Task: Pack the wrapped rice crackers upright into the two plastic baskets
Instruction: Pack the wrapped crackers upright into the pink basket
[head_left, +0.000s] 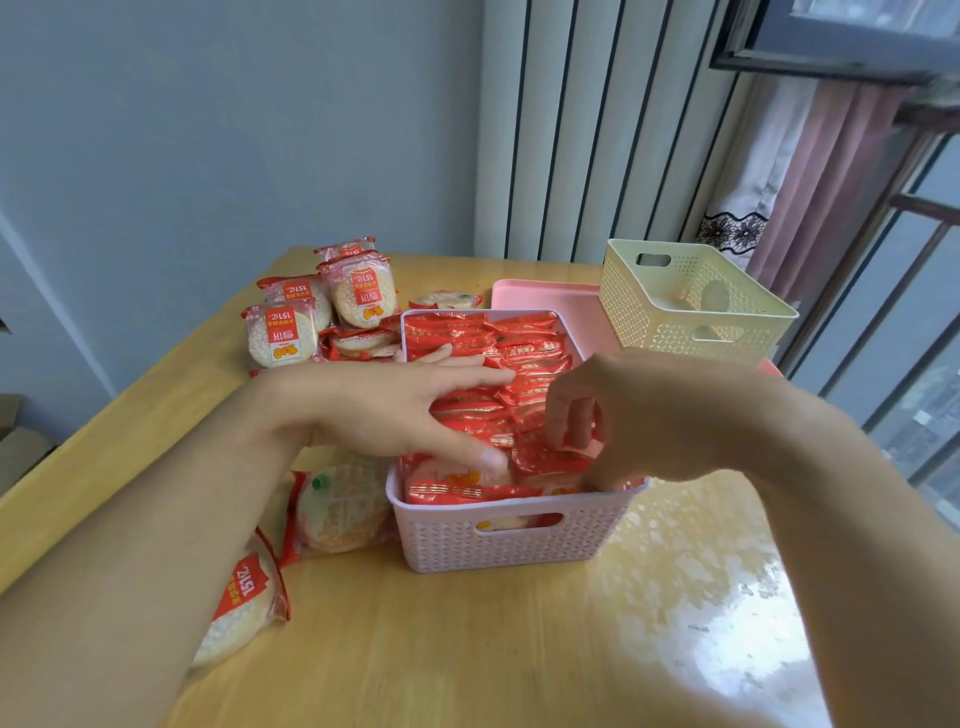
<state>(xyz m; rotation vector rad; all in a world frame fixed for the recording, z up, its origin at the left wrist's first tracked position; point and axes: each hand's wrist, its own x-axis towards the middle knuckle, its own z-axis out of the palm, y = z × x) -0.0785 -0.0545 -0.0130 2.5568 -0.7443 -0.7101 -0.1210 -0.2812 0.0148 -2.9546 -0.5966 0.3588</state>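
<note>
standing on edge in tight rows, the wrapped rice crackers (524, 358) fill the pink plastic basket (511, 538) near the middle of the wooden table (467, 649), red wrapper seams up. the right hand (618, 415) reaches in at the basket's near right corner, fingers curled down and pinching the top of one red-wrapped cracker (550, 457). the left hand (395, 405) lies flat over the rows, fingers straight and spread, thumb tip pressing on a packet at the near wall. the cream plastic basket (691, 301) stands toward the table's far right corner on a pink tray (540, 296); what it holds is not clear. loose crackers (311, 317) are piled by the far left edge, and more (337, 514) lie just left of the pink basket, partly under the left forearm.
</note>
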